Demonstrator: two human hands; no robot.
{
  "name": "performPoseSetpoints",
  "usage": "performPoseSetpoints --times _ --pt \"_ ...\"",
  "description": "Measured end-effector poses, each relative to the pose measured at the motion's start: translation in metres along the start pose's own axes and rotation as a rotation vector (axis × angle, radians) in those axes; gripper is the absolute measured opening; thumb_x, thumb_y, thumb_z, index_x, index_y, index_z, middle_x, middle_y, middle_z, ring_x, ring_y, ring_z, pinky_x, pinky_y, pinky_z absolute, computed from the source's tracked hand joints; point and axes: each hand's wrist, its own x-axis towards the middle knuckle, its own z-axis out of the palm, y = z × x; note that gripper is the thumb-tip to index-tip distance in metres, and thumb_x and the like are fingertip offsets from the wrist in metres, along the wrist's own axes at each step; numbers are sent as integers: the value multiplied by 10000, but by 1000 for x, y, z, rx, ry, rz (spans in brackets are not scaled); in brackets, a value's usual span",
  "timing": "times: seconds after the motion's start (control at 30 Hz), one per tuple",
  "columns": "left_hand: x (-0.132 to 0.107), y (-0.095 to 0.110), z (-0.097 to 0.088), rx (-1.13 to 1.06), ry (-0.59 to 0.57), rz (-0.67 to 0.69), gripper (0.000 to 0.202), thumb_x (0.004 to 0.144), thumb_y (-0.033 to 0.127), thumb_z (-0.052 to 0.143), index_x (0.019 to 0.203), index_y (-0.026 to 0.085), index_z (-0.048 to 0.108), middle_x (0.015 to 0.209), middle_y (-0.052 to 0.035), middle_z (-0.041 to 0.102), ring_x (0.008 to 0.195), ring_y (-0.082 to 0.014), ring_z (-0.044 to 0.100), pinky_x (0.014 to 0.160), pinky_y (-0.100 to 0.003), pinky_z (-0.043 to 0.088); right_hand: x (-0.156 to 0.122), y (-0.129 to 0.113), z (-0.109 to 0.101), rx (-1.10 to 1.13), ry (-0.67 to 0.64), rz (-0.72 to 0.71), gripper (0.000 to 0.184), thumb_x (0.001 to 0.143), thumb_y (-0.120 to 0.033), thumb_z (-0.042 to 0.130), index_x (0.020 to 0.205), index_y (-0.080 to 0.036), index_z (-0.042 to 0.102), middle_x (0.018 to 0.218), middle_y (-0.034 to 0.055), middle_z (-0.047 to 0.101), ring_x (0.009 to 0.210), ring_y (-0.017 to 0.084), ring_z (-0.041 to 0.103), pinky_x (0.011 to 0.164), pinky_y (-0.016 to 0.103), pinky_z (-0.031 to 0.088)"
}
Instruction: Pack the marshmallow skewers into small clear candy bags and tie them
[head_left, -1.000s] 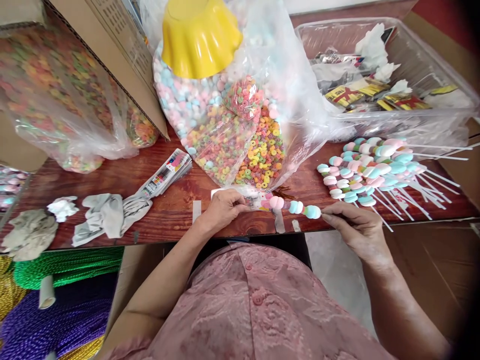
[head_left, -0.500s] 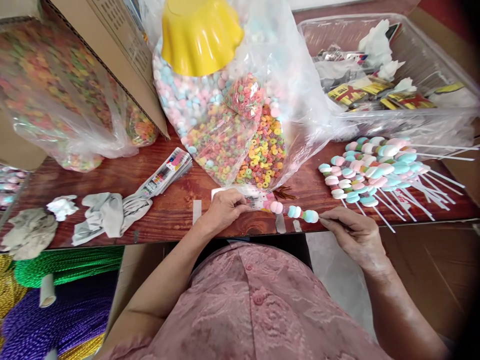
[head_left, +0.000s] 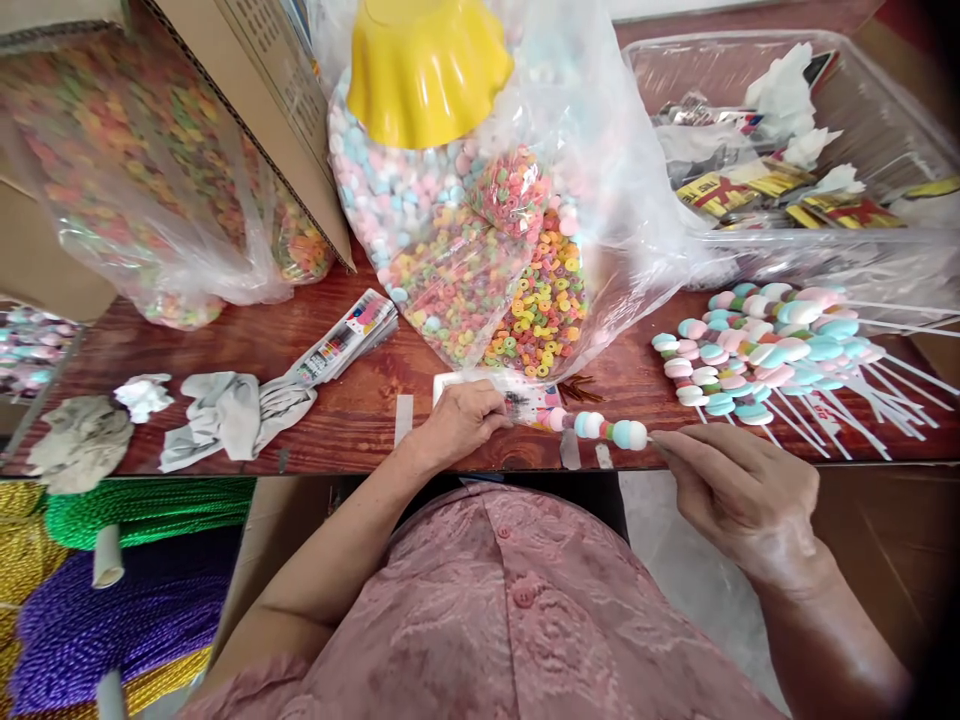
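Observation:
My left hand (head_left: pixel 471 418) is closed, pinching a clear printed plastic sleeve (head_left: pixel 519 404) at the table's front edge. A candy skewer (head_left: pixel 628 433) of pastel marshmallows and small gummy rings lies level, its left end in or against the sleeve's mouth; which of these I cannot tell. At its right end, my right hand (head_left: pixel 739 485) pinches the stick between thumb and forefinger, and a short bit of bare stick shows. Right of the hands lies a pile of similar candy skewers (head_left: pixel 765 345) with white sticks.
Behind my hands stands a large clear bag (head_left: pixel 637 190) of marshmallows and gummy rings (head_left: pixel 551 300), with a yellow fluted bowl (head_left: pixel 427 75) on top. Left are a stack of printed sleeves (head_left: pixel 349 335), grey gloves (head_left: pixel 221 415) and a cardboard box (head_left: pixel 247 100). A plastic bin (head_left: pixel 787 238) is back right.
The view has shifted slightly, moving the table things rightward. My right hand has slid a little back along the stick, showing a bit of it. My left hand keeps its grip on the sleeve.

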Motion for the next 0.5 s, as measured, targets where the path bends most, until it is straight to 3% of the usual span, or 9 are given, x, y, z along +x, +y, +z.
performPoseSetpoints --times 0.23,0.5 --pt "-1 0 -1 -31 30 20 114 841 189 683 734 150 676 767 -34 685 728 -138 619 678 -240 431 7 6 -3 -148 -26 -121 364 759 19 596 1051 -186 665 800 19 697 708 147 626 637 268 434" --pt "-1 -2 -2 -108 72 41 147 833 223 712 709 154 674 701 -8 673 671 -115 599 647 -219 420 -7 16 3 -146 -59 -93 322 773 20 565 995 -178 688 814 25 698 703 145 632 623 266 434"
